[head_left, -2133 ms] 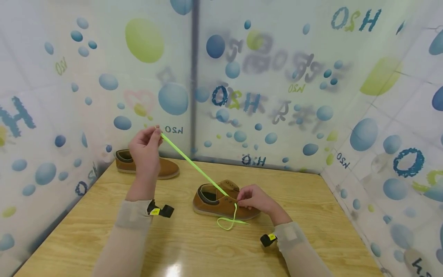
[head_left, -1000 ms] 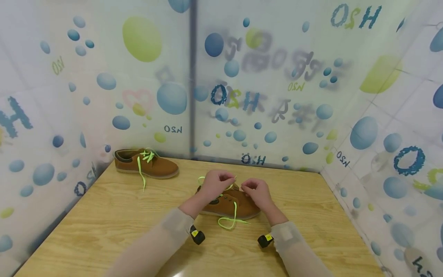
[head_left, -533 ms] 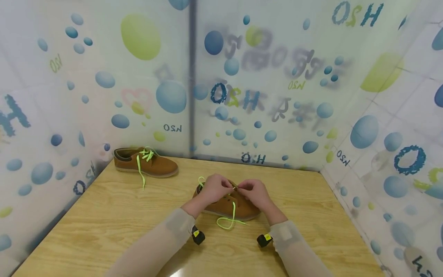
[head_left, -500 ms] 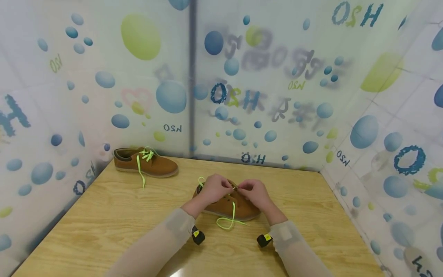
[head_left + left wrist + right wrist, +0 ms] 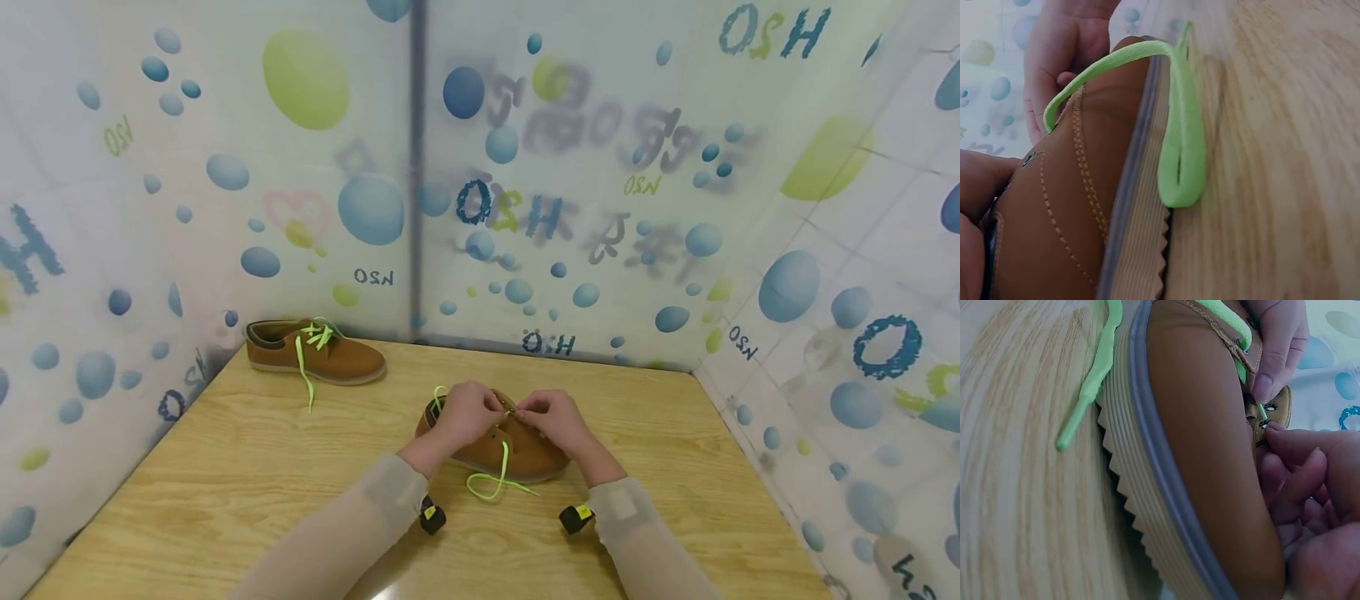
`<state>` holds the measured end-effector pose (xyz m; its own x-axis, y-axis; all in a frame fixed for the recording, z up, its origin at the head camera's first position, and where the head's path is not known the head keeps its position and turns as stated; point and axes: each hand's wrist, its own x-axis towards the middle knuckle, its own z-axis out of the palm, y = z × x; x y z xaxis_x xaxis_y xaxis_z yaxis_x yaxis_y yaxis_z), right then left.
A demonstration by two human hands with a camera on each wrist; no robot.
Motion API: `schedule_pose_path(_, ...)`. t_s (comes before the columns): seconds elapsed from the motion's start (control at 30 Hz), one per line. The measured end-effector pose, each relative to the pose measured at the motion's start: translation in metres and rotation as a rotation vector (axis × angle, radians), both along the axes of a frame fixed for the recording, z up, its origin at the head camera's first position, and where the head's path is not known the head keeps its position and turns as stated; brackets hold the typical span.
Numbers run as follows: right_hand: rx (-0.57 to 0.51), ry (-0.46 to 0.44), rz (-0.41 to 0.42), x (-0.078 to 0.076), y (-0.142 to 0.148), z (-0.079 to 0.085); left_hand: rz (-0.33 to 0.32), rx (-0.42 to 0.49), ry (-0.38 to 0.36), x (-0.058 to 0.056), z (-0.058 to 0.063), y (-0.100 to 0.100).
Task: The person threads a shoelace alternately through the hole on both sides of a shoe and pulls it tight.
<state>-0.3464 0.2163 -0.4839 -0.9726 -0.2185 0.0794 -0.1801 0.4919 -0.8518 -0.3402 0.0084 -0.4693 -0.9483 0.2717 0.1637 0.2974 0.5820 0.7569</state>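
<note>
A brown shoe (image 5: 517, 460) stands on the table, toe to the right, a neon green shoelace (image 5: 1262, 412) running through its near side. My left hand (image 5: 467, 414) reaches over the shoe's opening and pinches the lace close behind its thin tip. In the right wrist view, that tip is right at an eyelet in the shoe's far eyelet flap (image 5: 1282, 406). My right hand (image 5: 558, 423) comes over the toe and pinches this flap beside the same eyelet. The lace's other end (image 5: 1079, 419) hangs down the near side onto the table, looped in the left wrist view.
A matching brown shoe (image 5: 352, 362) with green laces stands at the back left of the wooden table (image 5: 225, 467). Curtain-like walls (image 5: 600, 167) with blue and green dots enclose the back and sides. Each wrist carries a small black camera.
My left hand came down from the upper left, where it drew the lace taut, to the shoe's far eyelets. My right hand shifted from the near eyelets to the far flap. The shoe turned slightly.
</note>
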Motion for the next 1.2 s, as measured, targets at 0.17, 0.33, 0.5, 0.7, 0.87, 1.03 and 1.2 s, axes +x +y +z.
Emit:
schedule_pose_path(0.17,0.001,-0.008,0.012,0.000,0.001,0.001,0.005,-0.019,0.044,-0.001,-0.005,0.003)
schedule_pose_path(0.33,-0.007,-0.003,0.031,-0.001,0.003,0.000,0.019,-0.022,0.058,0.000,-0.006,0.003)
schedule_pose_path(0.5,-0.064,-0.042,0.048,-0.003,0.005,-0.001,0.018,-0.020,0.078,0.002,-0.006,0.006)
schedule_pose_path(0.7,-0.078,-0.075,0.115,-0.004,0.004,0.000,0.018,-0.039,0.162,0.002,-0.009,0.007)
schedule_pose_path(0.87,-0.033,-0.039,0.156,-0.002,0.001,0.004,0.025,-0.069,0.208,0.002,-0.011,0.008)
schedule_pose_path(1.03,0.045,0.007,0.077,-0.002,-0.005,0.003,0.014,-0.066,0.212,0.001,-0.013,0.008)
schedule_pose_path(1.2,0.074,0.018,-0.037,-0.001,-0.012,-0.001,-0.005,0.001,0.212,-0.001,-0.013,0.007)
